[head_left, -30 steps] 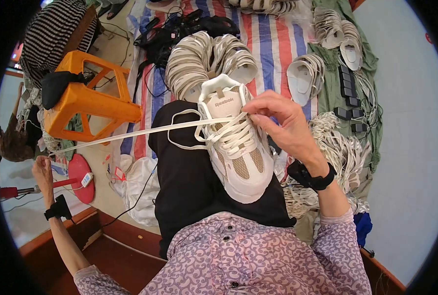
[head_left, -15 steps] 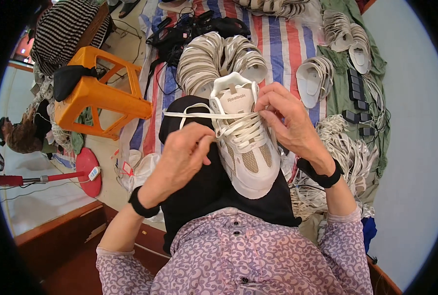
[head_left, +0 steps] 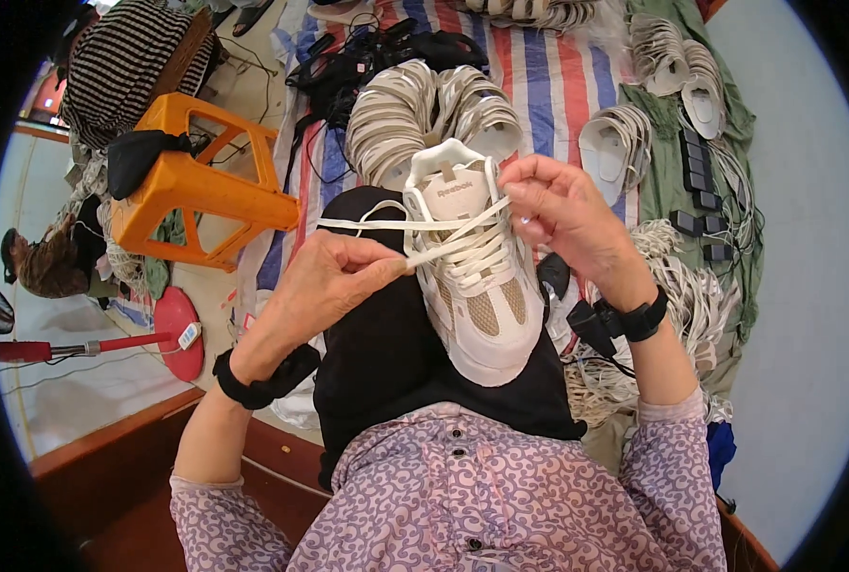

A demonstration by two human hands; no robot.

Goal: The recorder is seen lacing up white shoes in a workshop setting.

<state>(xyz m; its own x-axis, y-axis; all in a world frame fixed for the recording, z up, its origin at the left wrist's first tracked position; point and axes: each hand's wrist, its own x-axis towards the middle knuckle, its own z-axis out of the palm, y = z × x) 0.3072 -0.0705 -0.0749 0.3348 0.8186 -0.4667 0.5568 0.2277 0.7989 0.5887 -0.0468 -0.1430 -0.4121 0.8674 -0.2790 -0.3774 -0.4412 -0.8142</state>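
A white and beige sneaker [head_left: 482, 329] rests on my black-clad lap with its toe toward me and its tongue pointing away. White laces criss-cross its front. One white shoelace [head_left: 458, 237] runs taut and slanting across the upper part. Its lower left end is pinched between the thumb and forefinger of my left hand [head_left: 324, 281], beside the shoe. At the upper right eyelets, the thumb and forefinger of my right hand [head_left: 572, 214] close on the same lace, the other fingers curled. Another lace length stretches leftward from the tongue and loops back.
Beyond my knees, rows of stacked shoe uppers [head_left: 386, 119] lie on a striped sheet [head_left: 539, 86]. An orange stool [head_left: 148, 224] stands at left, near a red round base [head_left: 179, 329]. Piled white laces [head_left: 696, 296] and black adapters [head_left: 696, 162] lie at right.
My left hand has turned and now draws a lace taut toward the lower left. My right hand has rotated, its fingers still by the upper eyelets. The shoe has stayed put.
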